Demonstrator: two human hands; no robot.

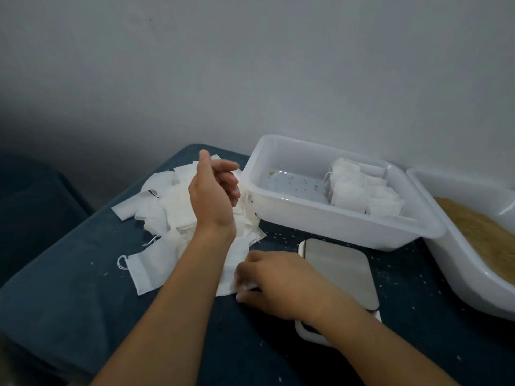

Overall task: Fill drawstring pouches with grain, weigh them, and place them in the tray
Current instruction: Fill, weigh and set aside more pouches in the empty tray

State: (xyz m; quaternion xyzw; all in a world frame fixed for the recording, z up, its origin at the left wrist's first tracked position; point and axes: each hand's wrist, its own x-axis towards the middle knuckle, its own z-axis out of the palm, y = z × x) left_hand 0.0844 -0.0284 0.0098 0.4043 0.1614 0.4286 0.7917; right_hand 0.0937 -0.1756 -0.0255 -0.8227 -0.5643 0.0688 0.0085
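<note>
A: What is seen on the dark blue surface (83, 288)?

B: A heap of empty white drawstring pouches (167, 207) is spread at the left. A white tray (320, 227) is set just right of the heap, and filled pouches (362, 190) are packed in its right part; a few loose grains are scattered on its bare floor. A second white tub (457, 280) is placed at the far right, beside the tray, and brown grain (482, 235) is held in it. A scale (342, 268) with a grey plate is laid in front of the tray, near the heap.

A: How are the hands placed?

B: The left hand (214, 190) is raised above the heap, palm turned right; its fingers are loosely curled, and nothing is seen to be held in them. The right hand (278, 282) is lowered to the surface at the near edge of the heap, partly over the scale. Its fingers (245, 285) are blurred; a white pouch edge (228, 282) is touched, but whether it is pinched cannot be told.

A: And the surface itself?

B: Stray grains are sprinkled around the scale and tray.
</note>
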